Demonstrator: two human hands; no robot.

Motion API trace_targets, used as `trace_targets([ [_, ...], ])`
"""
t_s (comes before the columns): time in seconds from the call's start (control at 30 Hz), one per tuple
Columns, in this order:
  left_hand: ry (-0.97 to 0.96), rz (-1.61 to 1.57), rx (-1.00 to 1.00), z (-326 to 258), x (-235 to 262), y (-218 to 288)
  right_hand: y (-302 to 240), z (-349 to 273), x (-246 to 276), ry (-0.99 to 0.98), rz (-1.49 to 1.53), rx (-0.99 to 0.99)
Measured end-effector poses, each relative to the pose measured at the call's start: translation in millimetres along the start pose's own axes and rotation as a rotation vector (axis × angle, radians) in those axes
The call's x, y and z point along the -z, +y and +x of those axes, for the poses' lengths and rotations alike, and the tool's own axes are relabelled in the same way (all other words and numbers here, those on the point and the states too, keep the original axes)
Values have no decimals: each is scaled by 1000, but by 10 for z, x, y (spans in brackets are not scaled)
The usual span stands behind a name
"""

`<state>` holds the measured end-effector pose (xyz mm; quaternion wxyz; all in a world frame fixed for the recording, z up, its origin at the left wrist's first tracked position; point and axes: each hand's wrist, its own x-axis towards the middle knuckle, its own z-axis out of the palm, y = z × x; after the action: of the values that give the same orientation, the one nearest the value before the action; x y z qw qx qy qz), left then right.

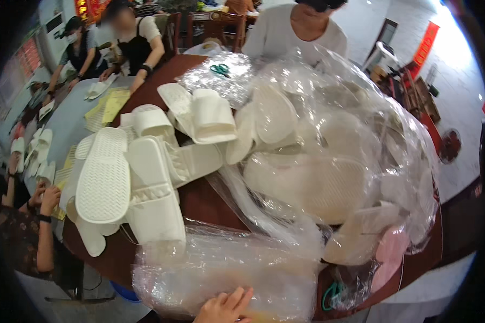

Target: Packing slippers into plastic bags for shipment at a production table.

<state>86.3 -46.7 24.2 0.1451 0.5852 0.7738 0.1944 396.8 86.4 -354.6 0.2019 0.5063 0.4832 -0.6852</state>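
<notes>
One hand (224,307), side indeterminable, rests fingers spread on a crumpled clear plastic bag (226,272) at the near edge of the round dark-red wooden table (199,202); nothing is clamped. About eight white flat slippers (145,167) lie loose on the left. One large clear plastic sack (334,156) contains further slippers, filling the right side.
</notes>
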Motion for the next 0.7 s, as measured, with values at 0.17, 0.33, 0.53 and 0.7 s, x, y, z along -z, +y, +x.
trace_targets([
  [0.17, 166, 35, -59, 39, 77, -26, 484, -392, -159, -31, -112, 26],
  [0.33, 123, 41, -117, 131, -157, -177, 1173, -1026, 169, 34, -229, 75],
  [0.53, 136, 88, -153, 100, -60, -155, 1606, -1386, 91, 106, -311, 180],
  [0.7, 161, 83, -143, 32, -180, -178, 1934, -1853, 33, 170, -393, 234],
])
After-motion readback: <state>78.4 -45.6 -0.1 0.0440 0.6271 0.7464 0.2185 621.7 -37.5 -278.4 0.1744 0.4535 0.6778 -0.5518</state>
